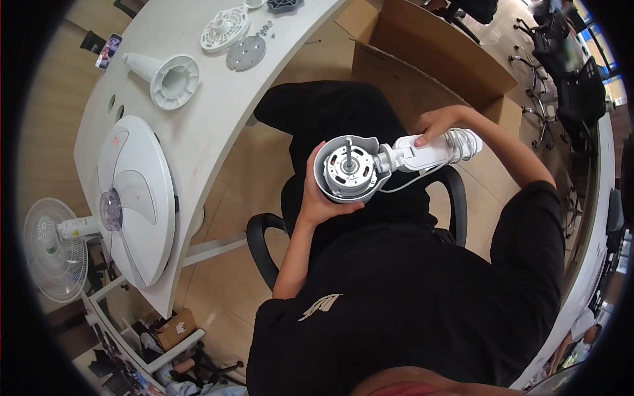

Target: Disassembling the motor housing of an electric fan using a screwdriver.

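A fan motor (pixel 350 166), its silver face and upright shaft turned up, sits in a round grey-white housing above my lap. My left hand (pixel 318 203) wraps around the housing from its left and lower side, thumb along the near rim. From the housing a white neck (pixel 422 156) reaches to the right. My right hand (pixel 437 125) grips that neck from the far side, thumb on top and the other fingers partly hidden. A white power cord (pixel 463 144) is coiled around the neck's far right end, and a loop of it hangs below.
The white table (pixel 218 142) on my left bears a cone-shaped stand (pixel 173 82), a round white piece with fan blades (pixel 140 191), a slotted white cover (pixel 224 30), a grey disc (pixel 247 54), screws and a phone (pixel 108 53). An open cardboard box (pixel 422 59) stands ahead. Chair armrests (pixel 261 244) flank me.
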A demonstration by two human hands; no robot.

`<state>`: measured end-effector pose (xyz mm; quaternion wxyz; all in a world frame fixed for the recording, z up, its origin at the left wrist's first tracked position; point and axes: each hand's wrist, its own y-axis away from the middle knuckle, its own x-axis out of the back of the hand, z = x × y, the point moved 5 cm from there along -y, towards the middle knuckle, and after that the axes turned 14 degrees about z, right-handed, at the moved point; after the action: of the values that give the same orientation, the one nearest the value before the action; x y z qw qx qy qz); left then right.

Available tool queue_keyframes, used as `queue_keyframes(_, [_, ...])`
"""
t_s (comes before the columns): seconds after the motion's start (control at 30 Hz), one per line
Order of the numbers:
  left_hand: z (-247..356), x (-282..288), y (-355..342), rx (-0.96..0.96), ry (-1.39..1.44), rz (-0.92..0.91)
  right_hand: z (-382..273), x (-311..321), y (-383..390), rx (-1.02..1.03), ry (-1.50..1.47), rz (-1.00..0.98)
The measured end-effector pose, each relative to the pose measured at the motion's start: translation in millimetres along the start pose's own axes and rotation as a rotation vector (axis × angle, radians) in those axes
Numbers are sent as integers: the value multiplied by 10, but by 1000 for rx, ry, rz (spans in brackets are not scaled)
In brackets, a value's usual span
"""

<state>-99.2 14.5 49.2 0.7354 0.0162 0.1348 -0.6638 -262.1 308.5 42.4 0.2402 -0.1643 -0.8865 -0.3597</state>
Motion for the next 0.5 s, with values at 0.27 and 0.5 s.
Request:
queue_keyframes(0.27, [-95,-10,-54,13,118,-61,451,-630,52,-399,-527,-540])
queue_keyframes(0.5, [-384,268,-56,144,121,34,345,-886,264,-293,-926,-743])
